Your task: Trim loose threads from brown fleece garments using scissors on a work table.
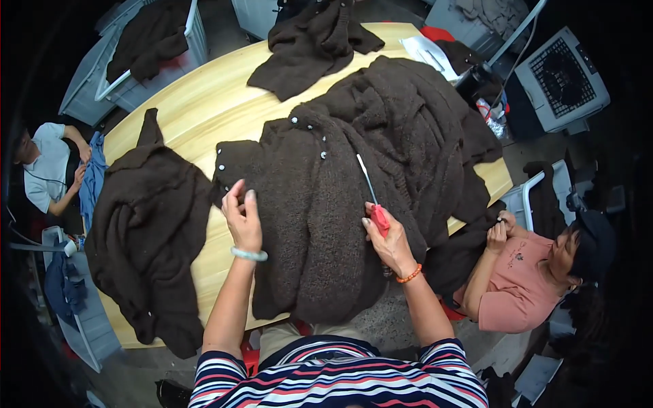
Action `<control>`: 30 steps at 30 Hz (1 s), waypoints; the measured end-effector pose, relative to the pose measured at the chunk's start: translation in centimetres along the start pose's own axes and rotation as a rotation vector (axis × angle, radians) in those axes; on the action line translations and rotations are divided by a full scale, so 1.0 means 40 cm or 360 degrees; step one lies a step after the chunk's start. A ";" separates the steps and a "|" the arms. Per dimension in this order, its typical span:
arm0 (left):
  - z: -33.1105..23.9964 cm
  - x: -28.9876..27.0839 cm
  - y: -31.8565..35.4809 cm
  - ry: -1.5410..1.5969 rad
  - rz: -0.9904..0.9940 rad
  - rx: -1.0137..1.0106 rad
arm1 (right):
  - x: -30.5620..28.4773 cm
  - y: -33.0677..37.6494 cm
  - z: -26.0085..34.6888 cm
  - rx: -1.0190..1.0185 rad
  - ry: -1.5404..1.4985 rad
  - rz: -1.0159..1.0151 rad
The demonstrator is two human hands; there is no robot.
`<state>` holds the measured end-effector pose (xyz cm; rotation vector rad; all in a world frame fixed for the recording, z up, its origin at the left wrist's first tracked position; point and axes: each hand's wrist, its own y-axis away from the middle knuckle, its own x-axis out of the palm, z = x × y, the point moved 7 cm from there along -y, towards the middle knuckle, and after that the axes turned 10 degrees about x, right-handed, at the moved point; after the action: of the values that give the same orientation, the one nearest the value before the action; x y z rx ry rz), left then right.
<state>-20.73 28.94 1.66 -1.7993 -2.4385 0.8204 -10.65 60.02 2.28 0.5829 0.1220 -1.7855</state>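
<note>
A dark brown fuzzy cardigan (320,204) with pale buttons lies spread on the wooden table (204,102) in front of me. My left hand (243,216) pinches the fabric at its left edge, near the button row. My right hand (386,239) grips red-handled scissors (371,190), their thin blades pointing up and away over the garment. A heap of more brown knitwear (422,122) is piled behind and to the right of the cardigan.
Another brown garment (146,238) hangs over the table's left side, and one more (313,44) lies at the far edge. A person in a pink shirt (524,279) sits at right handling brown fabric. Another person (47,170) sits far left. Grey bins (156,47) stand behind.
</note>
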 end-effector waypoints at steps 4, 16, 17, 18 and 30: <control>-0.217 0.073 0.023 0.0048 0.0741 0.0152 | 0.014 0.011 0.053 -0.0117 0.0021 0.0023; -0.014 0.244 0.038 0.0824 0.0598 -0.0733 | -0.029 0.131 0.164 -0.0027 0.0731 0.0375; -0.003 0.243 0.040 0.0812 0.0602 -0.0735 | -0.027 0.135 0.172 0.0014 0.0701 0.0414; 0.004 0.241 0.039 0.0938 0.0546 -0.0774 | -0.022 0.137 0.175 0.0051 0.0670 0.0453; 0.005 0.226 -0.017 0.1542 0.0455 -0.1059 | 0.003 0.097 0.238 -0.0050 0.0668 0.0440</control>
<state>-24.48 36.76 -0.93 -2.0082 -1.8579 -0.8343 -10.12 55.18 11.37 0.9013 0.3397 -1.3737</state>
